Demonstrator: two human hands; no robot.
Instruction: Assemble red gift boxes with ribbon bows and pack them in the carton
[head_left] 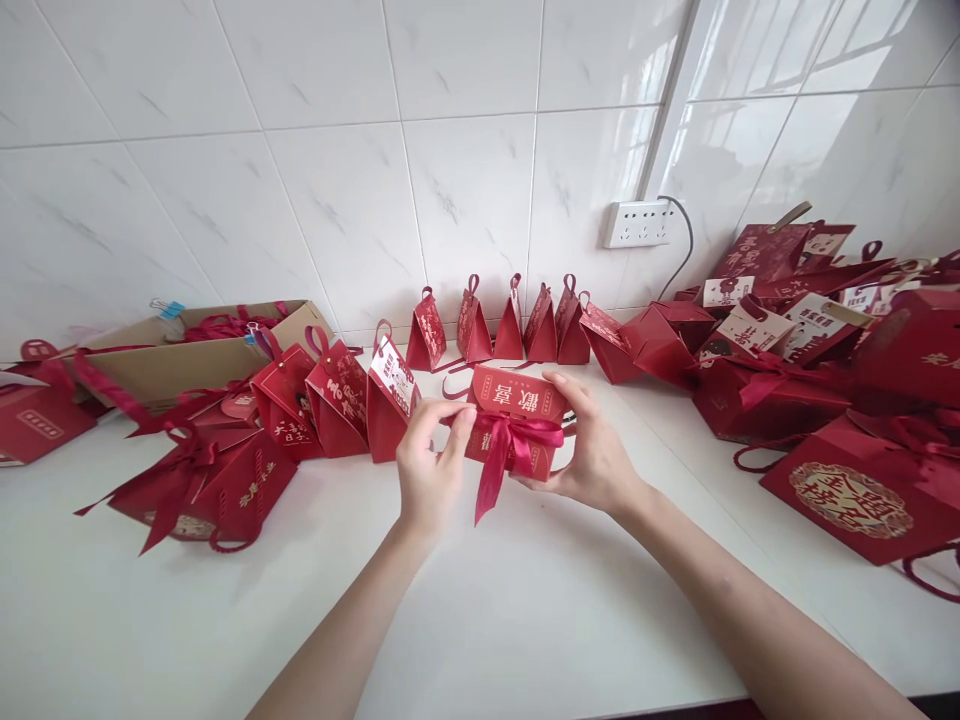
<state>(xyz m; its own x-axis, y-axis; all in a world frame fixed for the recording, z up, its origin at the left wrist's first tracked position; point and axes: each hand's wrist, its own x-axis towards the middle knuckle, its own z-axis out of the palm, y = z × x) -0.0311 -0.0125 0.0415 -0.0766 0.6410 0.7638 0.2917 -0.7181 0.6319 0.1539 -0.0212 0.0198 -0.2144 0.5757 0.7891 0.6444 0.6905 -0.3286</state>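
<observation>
A small red gift box (517,395) with gold characters and a red ribbon bow (510,438) is held above the white counter (487,600) at the middle. My right hand (592,450) grips the box from its right side, fingers curled over the top edge. My left hand (429,465) pinches the left loop of the bow with thumb and forefinger. One ribbon tail hangs down below the box.
Several red triangular gift boxes (510,330) line the tiled wall. More red boxes (330,395) and ribboned ones (210,485) lie at the left, beside a cardboard carton (180,360). A pile of red bags (825,370) fills the right. A wall socket (637,222) sits above.
</observation>
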